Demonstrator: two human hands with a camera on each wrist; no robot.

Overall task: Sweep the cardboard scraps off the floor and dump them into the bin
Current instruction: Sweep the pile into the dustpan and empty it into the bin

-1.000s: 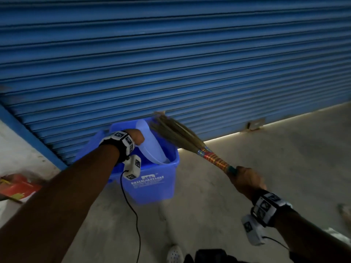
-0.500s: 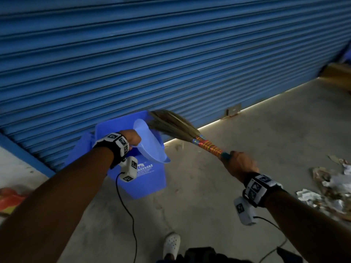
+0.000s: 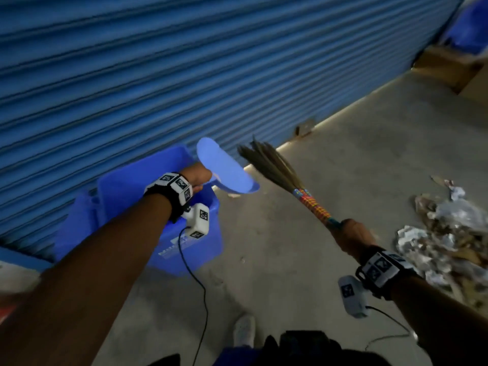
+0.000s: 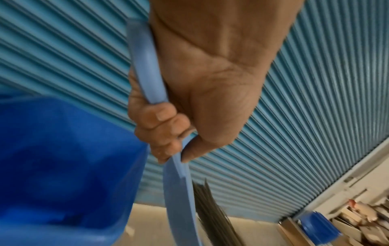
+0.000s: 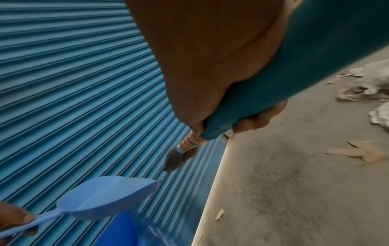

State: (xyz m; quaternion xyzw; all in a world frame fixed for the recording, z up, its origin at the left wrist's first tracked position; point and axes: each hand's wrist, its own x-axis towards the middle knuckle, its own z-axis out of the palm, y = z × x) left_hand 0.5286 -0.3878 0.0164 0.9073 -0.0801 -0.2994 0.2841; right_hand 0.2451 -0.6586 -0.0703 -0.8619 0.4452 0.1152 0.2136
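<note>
Both hands are busy: the left hand (image 3: pixel 196 178) is wrapped round the handle of a pale blue plastic dustpan (image 3: pixel 224 169), fingers curled tight in the left wrist view, and the right hand (image 3: pixel 352 235) grips the teal plastic handle of a grass broom (image 3: pixel 284 180) with a bright woven binding. Directly beneath the left hand sits the blue plastic bin (image 3: pixel 126 191), hard against the blue ribbed roller shutter (image 3: pixel 184 62). The pan is tipped up on edge just past the bin's rim, and it looks empty to me (the inside of the bin is too dark to judge). The cardboard scraps (image 3: pixel 449 241), mixed with crumpled paper, lie in a heap on the concrete floor (image 3: pixel 303 260) to the outside of the right hand, well apart from the bin.

What might go wrong: the heap is loose and bulky, so an overfilled pan could shed pieces on the walk back, and a hard flick of the broom could scatter light flakes towards the shutter, where a few stray bits (image 5: pixel 219 214) already lie.

Count: one bin, one dustpan, one broom, one main heap of scraps.
</note>
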